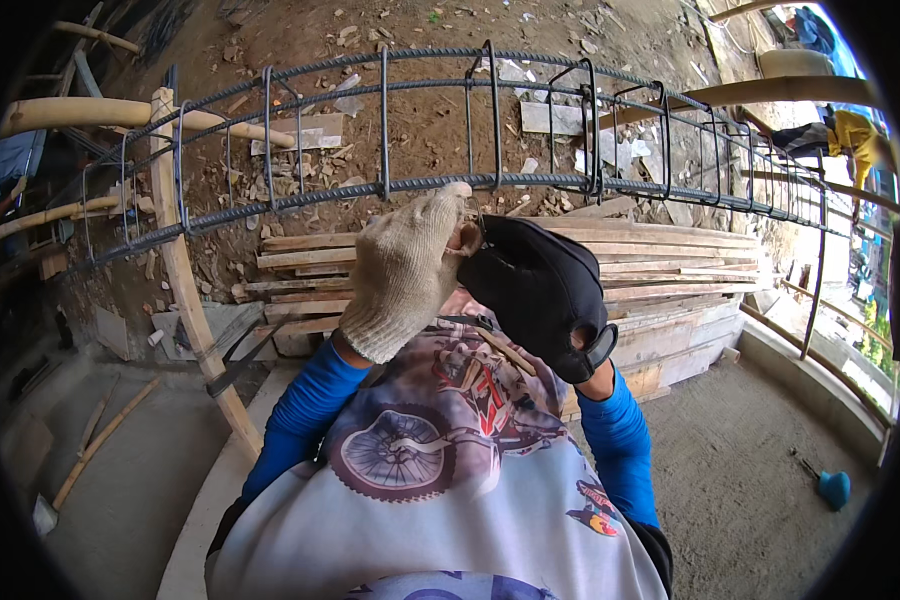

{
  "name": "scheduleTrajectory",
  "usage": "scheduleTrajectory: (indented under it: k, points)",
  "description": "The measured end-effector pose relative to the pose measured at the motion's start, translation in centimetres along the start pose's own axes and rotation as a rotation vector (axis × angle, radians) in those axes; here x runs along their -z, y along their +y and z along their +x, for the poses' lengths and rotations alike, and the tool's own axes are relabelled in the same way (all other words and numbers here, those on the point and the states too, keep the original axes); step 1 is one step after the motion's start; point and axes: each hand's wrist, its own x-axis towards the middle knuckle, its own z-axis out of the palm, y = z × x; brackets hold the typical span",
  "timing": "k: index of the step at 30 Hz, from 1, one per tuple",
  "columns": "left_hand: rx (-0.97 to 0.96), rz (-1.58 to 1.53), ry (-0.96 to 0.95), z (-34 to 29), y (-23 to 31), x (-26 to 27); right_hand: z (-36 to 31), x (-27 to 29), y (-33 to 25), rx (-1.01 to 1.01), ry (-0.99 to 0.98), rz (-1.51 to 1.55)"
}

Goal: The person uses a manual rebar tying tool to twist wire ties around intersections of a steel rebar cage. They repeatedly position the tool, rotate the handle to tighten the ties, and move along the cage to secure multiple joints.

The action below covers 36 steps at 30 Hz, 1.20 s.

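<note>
My left hand (405,270), in a cream knitted glove, is closed, its fingers up against the lower bar of a rebar cage (320,198). Touching it is my right hand (535,285), in a black glove and also closed. Between the two sets of fingertips shows a short piece of thin wire (482,212), just under the bar; most of it is hidden by the gloves. The cage runs across in front of me, with long ribbed bars joined by square stirrups (385,125).
A wooden post (185,270) stands left of my arm against the cage. Stacked planks (660,250) lie beneath it. Bamboo poles (760,92) cross at both sides. A blue-handled tool (832,489) rests on the concrete floor (740,470) at right. Rubble covers the soil beyond.
</note>
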Motion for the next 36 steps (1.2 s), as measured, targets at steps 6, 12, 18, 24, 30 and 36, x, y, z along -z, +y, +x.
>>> scheduleTrajectory:
  k: [6, 12, 18, 24, 30, 36]
  points:
    - [-0.043, 0.17, -0.137, -3.4, -3.0, -0.7, 0.1, 0.6, 0.4, 0.172, -0.193, -0.204]
    - [0.182, -0.029, -0.091, -6.3, -3.5, 0.0, 0.8, -2.5, 1.1, 0.279, -0.18, -0.282]
    - [0.19, -0.198, 0.242, -5.9, -5.8, 0.2, 5.1, -5.2, 0.1, 0.479, -0.185, -0.219]
    - [0.565, -0.449, 0.547, -6.5, -6.7, -1.1, 5.2, -5.8, 1.1, 0.078, -0.167, -0.341]
    - [0.834, -0.782, 0.215, -8.0, -5.5, -5.5, 0.9, -6.2, 5.6, 0.192, -0.209, -0.434]
    - [1.157, -1.237, 0.038, -8.0, -4.5, -5.9, -2.3, -5.4, 7.1, 0.222, -0.261, -0.268]
